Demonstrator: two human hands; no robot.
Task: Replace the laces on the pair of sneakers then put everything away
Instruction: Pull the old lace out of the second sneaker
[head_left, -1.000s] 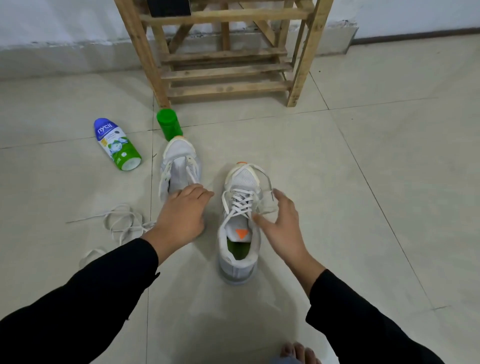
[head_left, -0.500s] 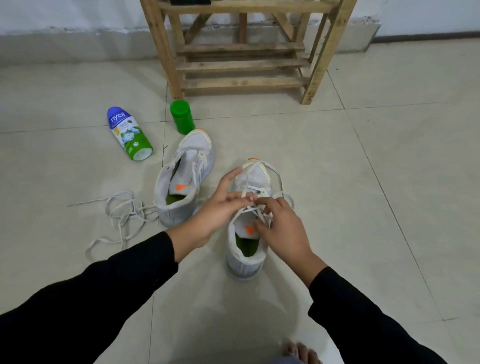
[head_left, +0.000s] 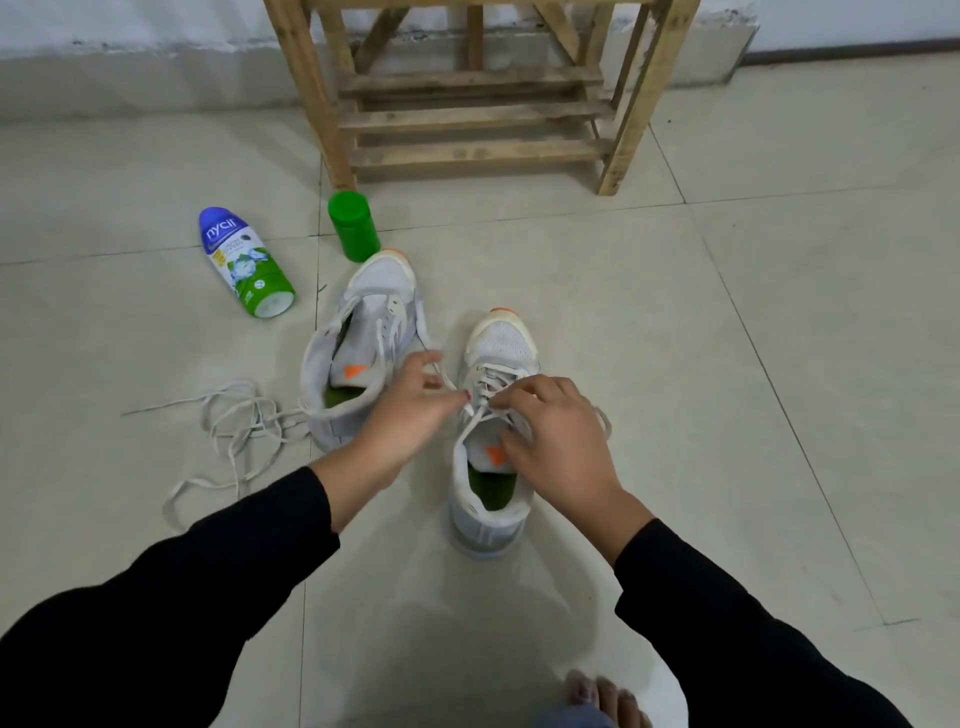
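Lace ends held in both hands over the laced sneaker

One end of its lace is pinched by the left hand and the other by the right hand, above the tongue. If the ends are pulled unevenly, the knot may be left slack or the light shoe tipped over. Just left of that sneaker, the left hand is crowded by the second sneaker. Further left lies a tangled loose lace. Beyond are a green jar, a toppled Nycil bottle and a wooden rack.
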